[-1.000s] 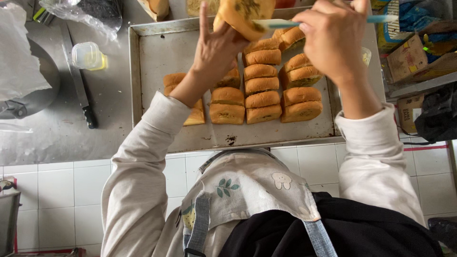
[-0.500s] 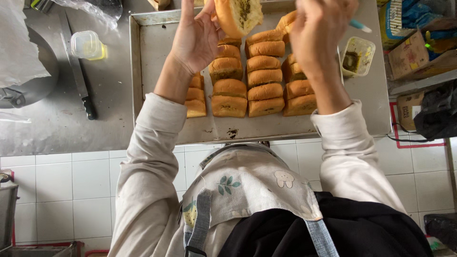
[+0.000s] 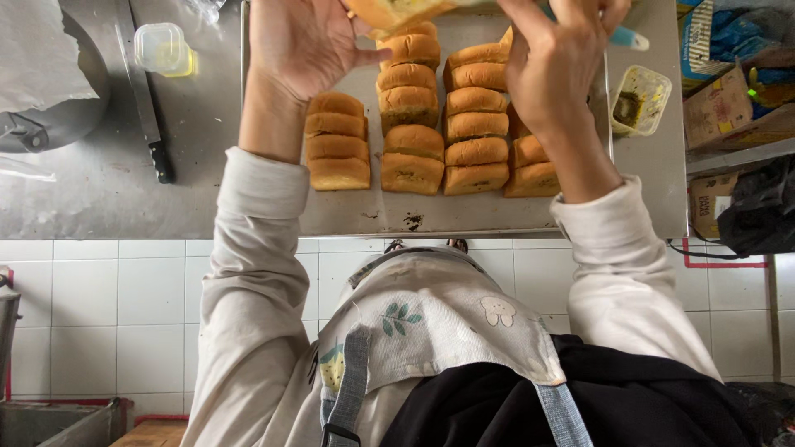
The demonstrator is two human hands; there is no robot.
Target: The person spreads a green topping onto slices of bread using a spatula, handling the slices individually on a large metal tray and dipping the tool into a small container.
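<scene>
Nearest, a pale apron (image 3: pixel 439 323) and long cream sleeves lead up to the steel bench (image 3: pixel 99 190). Along the bench's near edge sits a metal tray (image 3: pixel 431 217) carrying rows of filled buns (image 3: pixel 414 145). Over the tray's far part, the left hand (image 3: pixel 302 41) has its fingers spread, fingertips touching a split bun (image 3: pixel 389 12) at the frame's top. The right hand (image 3: pixel 559 62) curls tightly around a blue-handled tool (image 3: pixel 629 37). Beyond the tray's right edge stands a smeared plastic tub (image 3: pixel 639 101); leftward lie a knife (image 3: pixel 145 91) and a small lidded container (image 3: pixel 164 50).
</scene>
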